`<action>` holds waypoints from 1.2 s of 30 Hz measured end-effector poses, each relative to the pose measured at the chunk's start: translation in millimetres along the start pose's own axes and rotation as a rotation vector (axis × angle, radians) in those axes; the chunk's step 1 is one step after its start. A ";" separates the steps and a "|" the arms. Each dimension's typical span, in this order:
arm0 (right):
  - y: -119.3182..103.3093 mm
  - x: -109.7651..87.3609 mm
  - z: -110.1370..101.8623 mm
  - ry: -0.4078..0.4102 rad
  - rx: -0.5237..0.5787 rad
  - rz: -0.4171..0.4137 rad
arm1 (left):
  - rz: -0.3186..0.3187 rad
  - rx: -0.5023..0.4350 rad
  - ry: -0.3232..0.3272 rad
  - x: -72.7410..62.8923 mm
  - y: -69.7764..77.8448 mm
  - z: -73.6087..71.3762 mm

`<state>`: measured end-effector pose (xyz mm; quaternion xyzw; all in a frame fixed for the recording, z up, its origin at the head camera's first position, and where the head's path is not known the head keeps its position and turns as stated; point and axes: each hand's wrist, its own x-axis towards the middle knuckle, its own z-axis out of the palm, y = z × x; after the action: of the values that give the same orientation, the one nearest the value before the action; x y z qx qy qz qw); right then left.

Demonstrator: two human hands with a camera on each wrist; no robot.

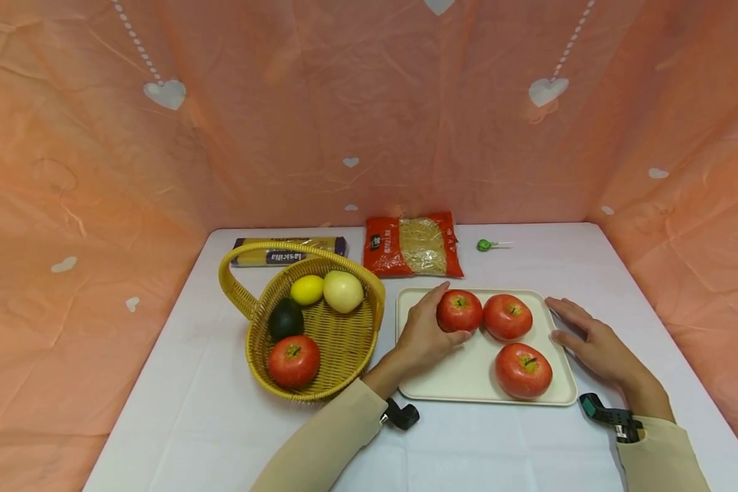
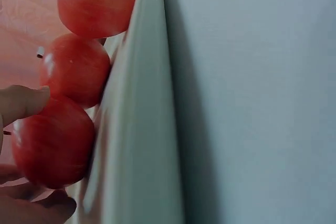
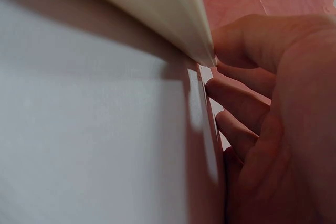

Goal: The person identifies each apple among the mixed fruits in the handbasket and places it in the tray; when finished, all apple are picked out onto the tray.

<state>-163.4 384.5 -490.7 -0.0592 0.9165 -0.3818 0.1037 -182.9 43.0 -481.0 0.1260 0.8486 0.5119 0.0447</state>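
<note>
My left hand (image 1: 427, 337) curls round a red apple (image 1: 460, 311) at the upper left of the cream tray (image 1: 449, 372). In the left wrist view the thumb lies on that apple (image 2: 52, 142) and the fingers on its other side. Two more apples are on the tray, one (image 1: 507, 317) beside the held one and one (image 1: 523, 371) nearer the front. My right hand (image 1: 599, 345) rests at the tray's right edge with fingers extended. In the right wrist view its thumb (image 3: 236, 45) touches the tray rim (image 3: 197, 40), fingers below near the tablecloth.
Left of the tray stands a yellow wicker basket (image 1: 344, 355) holding an apple (image 1: 294, 361), an avocado (image 1: 285, 320), a lemon (image 1: 307, 290) and a pale round fruit (image 1: 343, 291). Behind are a pasta pack (image 1: 283, 257), a red noodle bag (image 1: 413, 244) and a green lollipop (image 1: 484, 244).
</note>
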 end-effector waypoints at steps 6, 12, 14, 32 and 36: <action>0.7 -1.5 -0.5 0.012 -0.004 -0.017 | 0.119 0.014 0.053 -16.1 14.3 -12.7; 0.8 -2.1 -1.1 0.010 -0.005 -0.025 | 0.223 -0.182 -0.034 -42.1 28.0 -33.8; 0.5 -2.0 -1.3 0.010 -0.005 -0.026 | 0.242 -0.264 -0.084 -50.8 30.2 -41.7; -0.3 -1.2 -0.6 0.013 -0.012 -0.038 | 0.283 -0.274 -0.368 -118.7 6.5 -146.8; -0.1 -0.6 -0.6 0.017 -0.016 -0.045 | 0.257 -0.207 -0.338 -130.8 -7.5 -177.1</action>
<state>-162.9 385.0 -490.1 -0.0772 0.9188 -0.3772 0.0868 -94.3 -146.1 -411.0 0.3116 0.7490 0.5693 0.1336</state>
